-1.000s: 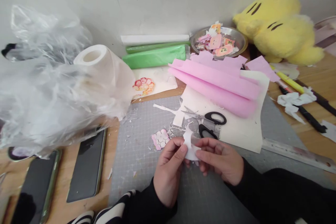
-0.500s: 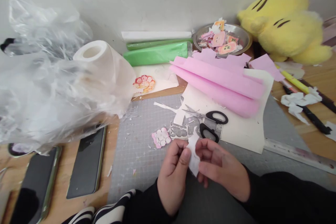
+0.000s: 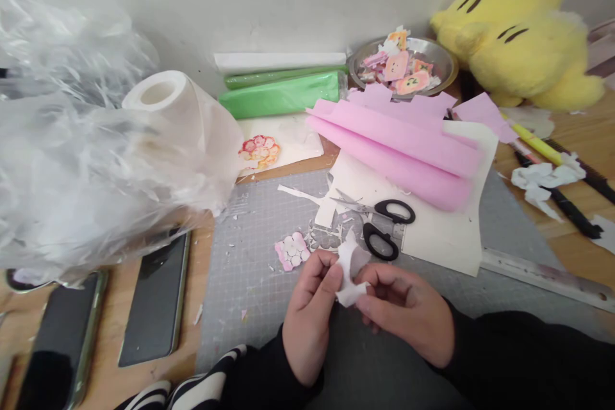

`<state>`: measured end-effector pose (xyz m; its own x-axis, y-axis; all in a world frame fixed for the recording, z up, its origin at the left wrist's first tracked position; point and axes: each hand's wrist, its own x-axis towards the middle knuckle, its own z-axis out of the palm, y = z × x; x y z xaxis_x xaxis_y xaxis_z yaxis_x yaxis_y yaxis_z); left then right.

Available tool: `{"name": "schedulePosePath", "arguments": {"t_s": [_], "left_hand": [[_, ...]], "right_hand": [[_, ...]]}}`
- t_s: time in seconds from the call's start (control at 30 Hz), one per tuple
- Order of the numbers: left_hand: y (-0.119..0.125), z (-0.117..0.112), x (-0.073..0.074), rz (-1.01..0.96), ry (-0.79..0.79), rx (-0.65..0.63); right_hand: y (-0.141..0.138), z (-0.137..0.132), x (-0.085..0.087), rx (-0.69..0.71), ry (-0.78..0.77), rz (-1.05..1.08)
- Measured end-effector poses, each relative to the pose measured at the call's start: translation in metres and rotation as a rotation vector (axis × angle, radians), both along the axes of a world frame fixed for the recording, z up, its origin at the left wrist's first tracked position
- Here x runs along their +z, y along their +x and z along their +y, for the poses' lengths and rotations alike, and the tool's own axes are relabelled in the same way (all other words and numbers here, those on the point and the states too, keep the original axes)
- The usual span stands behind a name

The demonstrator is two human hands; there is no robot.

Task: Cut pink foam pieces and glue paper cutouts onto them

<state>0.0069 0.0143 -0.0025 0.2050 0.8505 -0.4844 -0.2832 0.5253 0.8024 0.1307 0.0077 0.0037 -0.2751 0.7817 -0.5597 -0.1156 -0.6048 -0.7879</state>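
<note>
My left hand and my right hand meet over the grey cutting mat, both pinching a small white paper cutout between thumbs and fingers. The cutout has a jagged, lobed edge and stands a little above the mat. Just beyond it lie black-handled scissors and a pink flower sticker. Black sleeves cover both my forearms.
Pink crepe paper folds lie on a cream sheet. Green paper rolls, a metal bowl of stickers, a yellow plush, a paper roll in a plastic bag, two phones, a ruler and pens surround the mat.
My fingers have turned and re-gripped the paper cutout, which now sits slightly higher between them. The camera has shifted a little; nothing else on the table has moved.
</note>
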Motion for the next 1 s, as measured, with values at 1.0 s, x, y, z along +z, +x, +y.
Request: {"name": "schedulePosePath", "arguments": {"t_s": [1.0], "left_hand": [[0.0005,-0.0005,0.0044,0.134,0.049,-0.074]], "right_hand": [[-0.0005,-0.0064,-0.0066,0.016,0.121,-0.045]]}}
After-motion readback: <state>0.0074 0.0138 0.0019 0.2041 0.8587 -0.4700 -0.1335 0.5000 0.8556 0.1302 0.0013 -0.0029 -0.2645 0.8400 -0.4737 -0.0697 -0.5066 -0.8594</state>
